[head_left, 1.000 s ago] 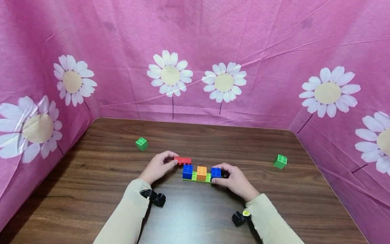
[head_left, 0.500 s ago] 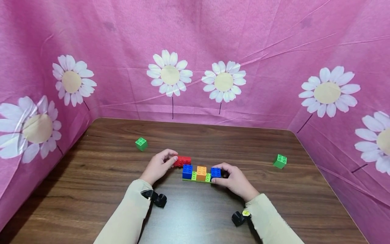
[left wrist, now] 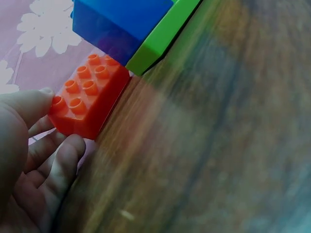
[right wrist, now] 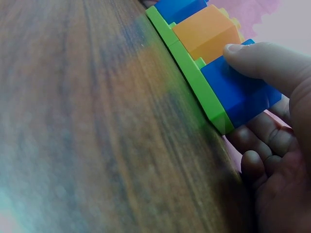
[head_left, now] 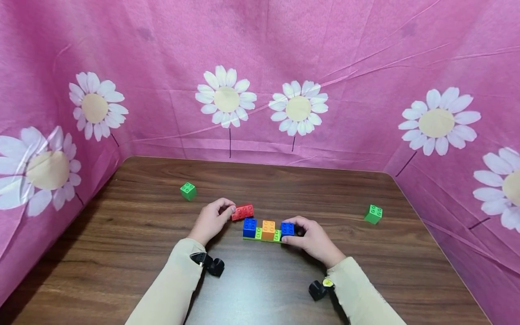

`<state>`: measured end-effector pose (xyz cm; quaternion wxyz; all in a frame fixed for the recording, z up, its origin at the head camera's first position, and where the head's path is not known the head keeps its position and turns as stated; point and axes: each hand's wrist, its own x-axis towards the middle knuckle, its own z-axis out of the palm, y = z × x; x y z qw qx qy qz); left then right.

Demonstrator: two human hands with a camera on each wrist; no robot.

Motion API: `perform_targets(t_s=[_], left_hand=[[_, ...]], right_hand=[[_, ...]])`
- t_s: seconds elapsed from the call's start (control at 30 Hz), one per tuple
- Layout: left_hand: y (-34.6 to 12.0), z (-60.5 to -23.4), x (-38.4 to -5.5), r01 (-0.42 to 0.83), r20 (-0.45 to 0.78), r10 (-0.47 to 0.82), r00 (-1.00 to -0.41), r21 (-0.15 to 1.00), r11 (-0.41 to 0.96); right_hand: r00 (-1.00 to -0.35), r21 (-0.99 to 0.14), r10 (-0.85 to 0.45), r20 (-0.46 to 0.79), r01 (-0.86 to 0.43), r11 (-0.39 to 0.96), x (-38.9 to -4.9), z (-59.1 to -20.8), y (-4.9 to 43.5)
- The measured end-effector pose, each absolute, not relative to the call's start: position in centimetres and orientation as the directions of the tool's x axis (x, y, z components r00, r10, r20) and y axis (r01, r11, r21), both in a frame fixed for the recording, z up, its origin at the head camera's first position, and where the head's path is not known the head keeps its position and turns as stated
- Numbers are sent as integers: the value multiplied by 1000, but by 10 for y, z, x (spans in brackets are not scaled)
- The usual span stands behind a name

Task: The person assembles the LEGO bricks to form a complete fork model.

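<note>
Behind and left of the assembled row, a red building brick [head_left: 242,211] has its studs showing. My left hand [head_left: 211,220] pinches its left end; in the left wrist view the thumb [left wrist: 36,103] presses near an end stud. A lime green base strip [right wrist: 187,73] carries a left blue brick [head_left: 249,227], an orange brick [head_left: 268,229] in the middle and a right blue brick [head_left: 287,229]. My right hand [head_left: 314,239] grips the right blue brick, with the thumb [right wrist: 265,60] on its near face and the fingers behind, partly hidden.
One green brick [head_left: 188,191] lies at the back left of the brown wooden table [head_left: 260,289], another green brick [head_left: 373,214] at the right. A pink cloth [head_left: 260,40] with white flowers hangs along the table's back and sides.
The red brick has turned from studs down to studs showing and now sits slightly angled, a little back from the row. My right hand has stayed on the right blue brick.
</note>
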<state>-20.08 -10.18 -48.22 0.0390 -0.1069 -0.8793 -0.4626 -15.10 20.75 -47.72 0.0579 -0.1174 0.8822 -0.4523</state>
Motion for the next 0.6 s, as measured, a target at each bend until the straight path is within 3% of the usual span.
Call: perform_targets(t_s=[0.6], left_hand=[[-103,-485,-204,144,104,107,-989,856,496]], right_hand=[[-964,-817,-265,17,-166,552,-150,-477,207]])
